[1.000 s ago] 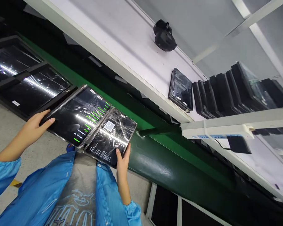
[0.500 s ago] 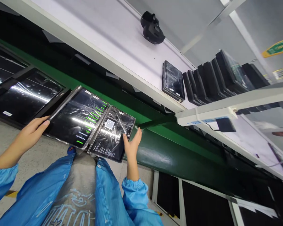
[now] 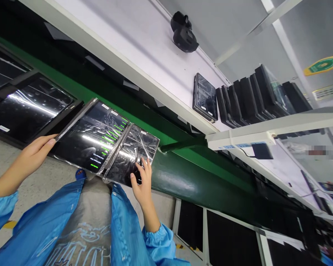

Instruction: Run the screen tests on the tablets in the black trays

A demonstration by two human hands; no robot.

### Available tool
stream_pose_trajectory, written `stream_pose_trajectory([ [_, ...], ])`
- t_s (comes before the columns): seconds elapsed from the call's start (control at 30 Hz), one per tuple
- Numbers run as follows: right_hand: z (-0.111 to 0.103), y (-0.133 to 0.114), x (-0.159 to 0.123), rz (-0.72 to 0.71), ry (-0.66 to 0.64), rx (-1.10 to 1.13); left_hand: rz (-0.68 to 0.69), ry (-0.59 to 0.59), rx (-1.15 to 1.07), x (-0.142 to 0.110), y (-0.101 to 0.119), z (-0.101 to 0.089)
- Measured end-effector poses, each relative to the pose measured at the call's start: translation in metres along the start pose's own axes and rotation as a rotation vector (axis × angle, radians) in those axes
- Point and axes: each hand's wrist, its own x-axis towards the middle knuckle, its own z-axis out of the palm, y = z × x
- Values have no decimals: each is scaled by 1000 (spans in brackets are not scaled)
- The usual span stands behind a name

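Note:
Two film-covered tablets lie side by side on the green bench. The larger tablet [image 3: 81, 142], on the left, shows a list of green and white lines on its dark screen. My left hand [image 3: 36, 155] pinches its left edge, thumb on top. The smaller tablet [image 3: 127, 151] lies to its right, mostly dark with a little white text near its lower end. Over that screen is my right hand [image 3: 143, 183], fingers spread, holding nothing; whether the fingertips touch the glass I cannot tell.
More dark tablets [image 3: 30, 107] lie on the green bench [image 3: 188, 177] at left. On the white shelf [image 3: 144, 48] are a black device [image 3: 184, 33], a tablet stack [image 3: 205, 96] and a row of upright tablets [image 3: 251, 96]. A white beam [image 3: 294, 120] juts across at right.
My right hand has left the smaller tablet's right edge and moved left over its screen. That screen's small white window and bar pattern have gone. My left hand stays on the larger tablet.

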Motion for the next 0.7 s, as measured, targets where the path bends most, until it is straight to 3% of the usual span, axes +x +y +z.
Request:
stream_pose_trajectory([
  [0.13,1,22,-9,208,182,91,-14,27,-34,2,-6,3],
  [0.2,2,35,-12,375,254,241,-5,34,-36,2,-10,4],
  [0.3,1,52,-15,544,259,533,1,50,-26,1,-10,5],
  [0.47,-3,62,-20,544,226,787,-26,75,-21,-2,-3,6],
  [0.7,1,64,-29,465,142,786,-60,100,-28,-8,8,6],
])
